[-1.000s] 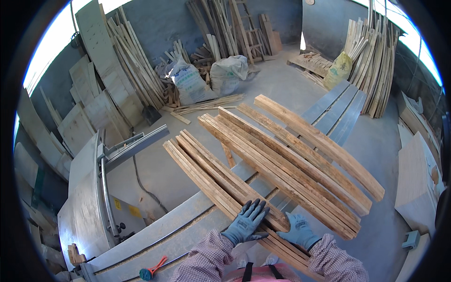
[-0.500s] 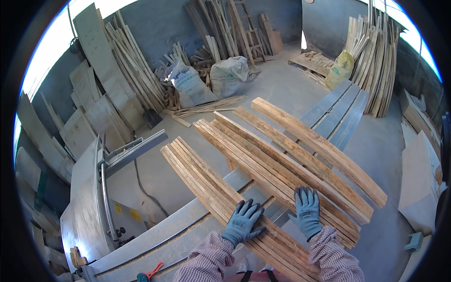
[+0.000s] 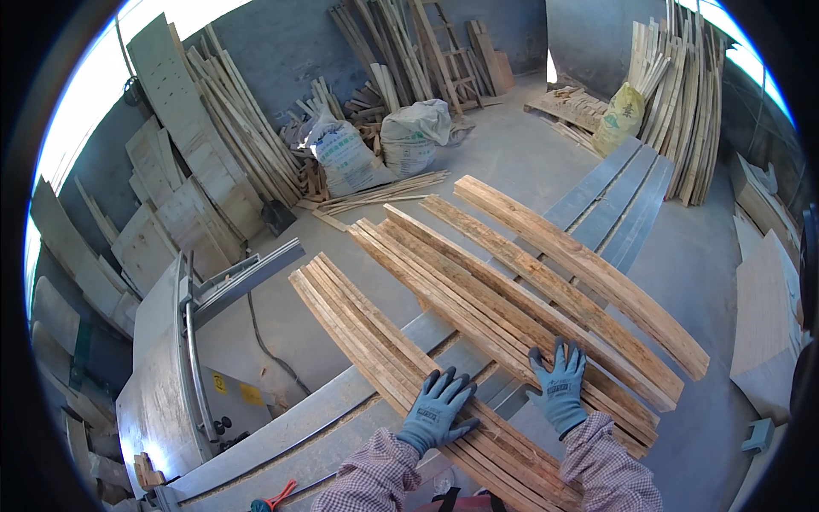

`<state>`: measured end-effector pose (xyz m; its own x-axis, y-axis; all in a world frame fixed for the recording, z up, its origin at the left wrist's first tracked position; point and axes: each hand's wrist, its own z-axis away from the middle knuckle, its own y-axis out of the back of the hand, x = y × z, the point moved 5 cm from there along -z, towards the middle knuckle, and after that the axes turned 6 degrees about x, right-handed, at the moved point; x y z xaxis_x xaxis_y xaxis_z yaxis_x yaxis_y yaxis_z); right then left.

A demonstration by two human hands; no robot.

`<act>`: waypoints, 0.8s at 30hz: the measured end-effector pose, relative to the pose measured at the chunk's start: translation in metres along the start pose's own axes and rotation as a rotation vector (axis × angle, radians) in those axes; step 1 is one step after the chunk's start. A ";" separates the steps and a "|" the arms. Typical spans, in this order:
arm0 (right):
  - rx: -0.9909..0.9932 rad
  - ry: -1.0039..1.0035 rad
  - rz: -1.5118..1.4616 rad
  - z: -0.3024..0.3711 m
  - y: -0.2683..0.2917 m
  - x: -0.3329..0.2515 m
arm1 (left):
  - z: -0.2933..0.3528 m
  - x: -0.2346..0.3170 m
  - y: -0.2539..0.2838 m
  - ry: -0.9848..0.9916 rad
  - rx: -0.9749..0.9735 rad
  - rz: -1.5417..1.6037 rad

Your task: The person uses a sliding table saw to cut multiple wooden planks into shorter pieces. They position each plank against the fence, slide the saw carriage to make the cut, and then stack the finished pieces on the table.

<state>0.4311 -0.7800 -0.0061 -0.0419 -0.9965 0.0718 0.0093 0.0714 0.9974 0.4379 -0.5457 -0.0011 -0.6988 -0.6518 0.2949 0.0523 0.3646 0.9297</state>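
Observation:
My left hand (image 3: pixel 437 411), in a blue work glove with dark fingertips, rests with fingers apart on the nearest group of wooden strips (image 3: pixel 363 328). On the near edge of a second group of wooden strips (image 3: pixel 461 303) lies my right hand (image 3: pixel 560 388), gloved the same way, its fingers spread. Neither hand is wrapped round a strip. A single rough-faced strip (image 3: pixel 520 256) and a thicker wooden strip (image 3: pixel 589 273) lie farther off, side by side with gaps between them. All of them lie across a slotted metal table (image 3: pixel 341 408).
At the left stands a machine with a metal top (image 3: pixel 158 388) and a rail (image 3: pixel 247 275). A red-handled tool (image 3: pixel 280 495) is at the front edge. Stuffed white sacks (image 3: pixel 345 154), a yellow sack (image 3: pixel 620 119) and leaning boards (image 3: pixel 205 128) line the walls. A black cable (image 3: pixel 269 346) crosses the floor.
My right hand's fingers have spread wider on the second group of strips. My left hand has shifted very slightly on the near strips. The strips look nearly unmoved.

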 end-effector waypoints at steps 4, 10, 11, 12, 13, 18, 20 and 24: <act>-0.105 -0.012 -0.076 -0.004 -0.005 0.005 | 0.000 -0.001 -0.002 0.002 -0.028 -0.010; -0.095 0.020 -0.125 -0.004 -0.018 0.014 | -0.002 0.002 0.001 0.000 -0.016 -0.012; -0.120 0.018 -0.121 -0.005 -0.018 0.014 | -0.001 0.001 0.001 0.000 -0.018 -0.015; -0.143 -0.004 -0.146 -0.007 -0.016 0.014 | -0.001 0.001 0.000 -0.001 -0.020 -0.018; -0.165 -0.026 -0.172 -0.009 -0.012 0.015 | 0.000 0.000 -0.001 0.001 -0.022 -0.018; -0.203 -0.084 -0.226 -0.017 -0.005 0.017 | -0.001 0.000 -0.002 0.001 -0.026 -0.020; -0.223 -0.125 -0.271 -0.018 0.002 0.016 | 0.000 0.000 -0.002 0.003 -0.024 -0.013; -0.229 -0.134 -0.271 -0.021 0.003 0.015 | 0.001 -0.001 -0.003 0.000 -0.019 -0.019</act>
<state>0.4516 -0.7954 -0.0020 -0.2035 -0.9625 -0.1795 0.2022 -0.2207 0.9542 0.4372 -0.5456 -0.0047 -0.6996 -0.6585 0.2775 0.0532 0.3394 0.9392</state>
